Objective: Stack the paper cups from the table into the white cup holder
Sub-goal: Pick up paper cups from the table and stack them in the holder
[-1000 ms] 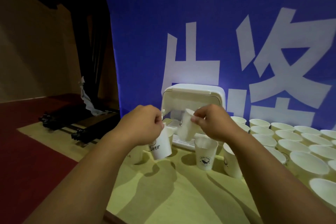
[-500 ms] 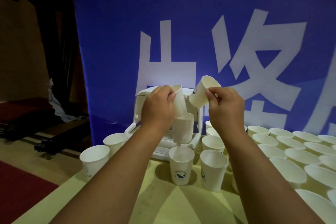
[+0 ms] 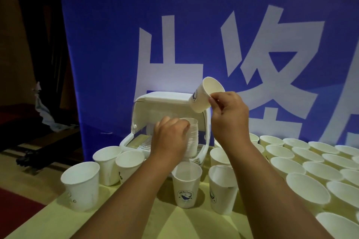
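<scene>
The left hand [image 3: 171, 139] is gripping the top of the stack [image 3: 192, 132] standing inside the holder [image 3: 165, 99] (lid raised), while the right hand [image 3: 230, 120] is pinching a tilted cup [image 3: 206, 97] just above it. Around the holder, loose cups [image 3: 186, 186] are standing upright on the tabletop [image 3: 174, 225].

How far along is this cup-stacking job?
Early on, it seems. Done: a stack of cups stands in the white cup holder. In hand: the left hand grips that stack's top; the right hand holds one paper cup tilted near the holder's lid. Left: many loose cups on the table.
</scene>
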